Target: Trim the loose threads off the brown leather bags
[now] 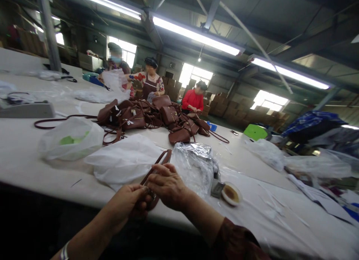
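Note:
My left hand [127, 204] and my right hand [166, 185] meet at the near edge of a long white table [25, 155]. Both are closed on a brown leather bag strap [161, 159] that loops up from between the fingers. The strap's lower end is hidden inside my hands. Just behind the hands lie a white plastic bag [123, 161] and a crumpled clear plastic wrapper [196, 164].
A pile of brown handbags [157, 118] lies mid-table. A white bag with green contents [70, 140] sits at the left, a small round dish [231, 193] at the right. Three people work at the far end. Cardboard boxes are stacked behind them.

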`<state>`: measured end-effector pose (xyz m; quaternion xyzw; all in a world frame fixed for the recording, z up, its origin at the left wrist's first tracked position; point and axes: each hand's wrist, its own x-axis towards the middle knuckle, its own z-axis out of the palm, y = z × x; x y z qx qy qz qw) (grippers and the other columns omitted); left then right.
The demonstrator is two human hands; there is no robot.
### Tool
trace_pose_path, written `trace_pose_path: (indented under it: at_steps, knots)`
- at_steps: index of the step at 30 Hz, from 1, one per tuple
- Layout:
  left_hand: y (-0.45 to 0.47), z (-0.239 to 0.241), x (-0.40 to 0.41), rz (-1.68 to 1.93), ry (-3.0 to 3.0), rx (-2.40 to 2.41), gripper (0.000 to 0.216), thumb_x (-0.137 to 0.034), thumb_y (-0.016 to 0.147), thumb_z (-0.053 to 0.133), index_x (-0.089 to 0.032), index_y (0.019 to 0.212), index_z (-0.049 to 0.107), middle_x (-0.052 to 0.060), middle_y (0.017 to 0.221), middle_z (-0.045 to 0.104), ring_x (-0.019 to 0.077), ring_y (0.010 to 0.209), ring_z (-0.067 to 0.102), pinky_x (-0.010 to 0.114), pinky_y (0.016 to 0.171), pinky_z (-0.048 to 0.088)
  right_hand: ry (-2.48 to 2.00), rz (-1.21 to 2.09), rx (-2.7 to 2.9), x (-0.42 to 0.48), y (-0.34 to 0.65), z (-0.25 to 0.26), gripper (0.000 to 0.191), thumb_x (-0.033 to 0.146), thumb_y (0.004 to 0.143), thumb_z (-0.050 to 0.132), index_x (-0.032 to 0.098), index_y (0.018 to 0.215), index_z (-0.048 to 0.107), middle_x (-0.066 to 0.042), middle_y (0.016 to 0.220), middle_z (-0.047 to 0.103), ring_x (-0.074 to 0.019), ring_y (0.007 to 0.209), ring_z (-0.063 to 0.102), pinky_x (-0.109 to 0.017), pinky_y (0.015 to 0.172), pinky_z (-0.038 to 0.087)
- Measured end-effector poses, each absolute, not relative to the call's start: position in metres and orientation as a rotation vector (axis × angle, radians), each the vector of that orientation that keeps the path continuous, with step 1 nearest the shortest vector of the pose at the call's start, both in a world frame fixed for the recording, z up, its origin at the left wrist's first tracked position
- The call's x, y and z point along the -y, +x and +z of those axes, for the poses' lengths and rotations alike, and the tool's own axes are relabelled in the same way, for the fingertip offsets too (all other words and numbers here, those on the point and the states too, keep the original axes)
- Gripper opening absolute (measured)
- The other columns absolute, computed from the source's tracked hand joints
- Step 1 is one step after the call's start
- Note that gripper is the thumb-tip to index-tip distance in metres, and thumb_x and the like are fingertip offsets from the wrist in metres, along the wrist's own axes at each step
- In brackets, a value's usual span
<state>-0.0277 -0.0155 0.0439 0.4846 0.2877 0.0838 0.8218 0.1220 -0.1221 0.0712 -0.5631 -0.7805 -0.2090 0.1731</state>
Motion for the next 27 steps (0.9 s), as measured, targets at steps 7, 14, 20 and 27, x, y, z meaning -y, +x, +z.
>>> trace_pose_path:
  at_steps: [7,14,20,27]
  knots:
    - [-0.028,0.041,0.014,0.095,0.957,-0.553,0.035,-0.044,0.07,0.074,-0.014,0.063,0.058,-0.003,0.051,0.051,0.0049,0.04,0.039,0.019,0.041,0.036,-1.593,-0.593,2.143,0.119,0.118,0.061,0.01,0.021,0.09,0.056,0.023,0.09,0.065,-0.001,0.105,0.069,-0.0235,0.136,0.033,-0.042,0.112,0.019]
    - [-0.045,0.02,0.017,0.193,1.002,-0.606,0.045,-0.057,0.072,0.069,-0.016,0.091,0.067,0.005,0.078,0.069,0.0143,0.064,0.062,0.025,0.059,0.05,-1.718,-0.414,1.416,0.146,0.113,0.023,0.041,0.023,0.088,0.054,0.017,0.129,0.054,-0.014,0.131,0.055,-0.0276,0.124,0.046,-0.045,0.103,0.038]
    - [-0.052,-0.013,0.059,-0.059,1.427,-0.509,0.041,-0.044,0.071,0.071,-0.017,0.102,0.069,0.008,0.09,0.073,0.0228,0.081,0.066,0.029,0.068,0.051,-1.825,0.059,0.941,0.152,0.096,-0.045,0.014,0.015,0.08,0.06,0.019,0.091,0.068,-0.004,0.082,0.066,-0.0182,0.077,0.062,-0.028,0.069,0.05]
    - [-0.034,-0.014,0.068,0.086,1.861,-0.409,0.032,-0.028,0.083,0.052,-0.014,0.106,0.069,0.011,0.103,0.073,0.0274,0.097,0.065,0.034,0.088,0.049,-1.815,0.088,0.878,0.124,0.083,-0.053,0.007,0.011,0.072,0.065,0.018,0.074,0.067,-0.001,0.074,0.064,-0.0153,0.072,0.06,-0.025,0.069,0.047]
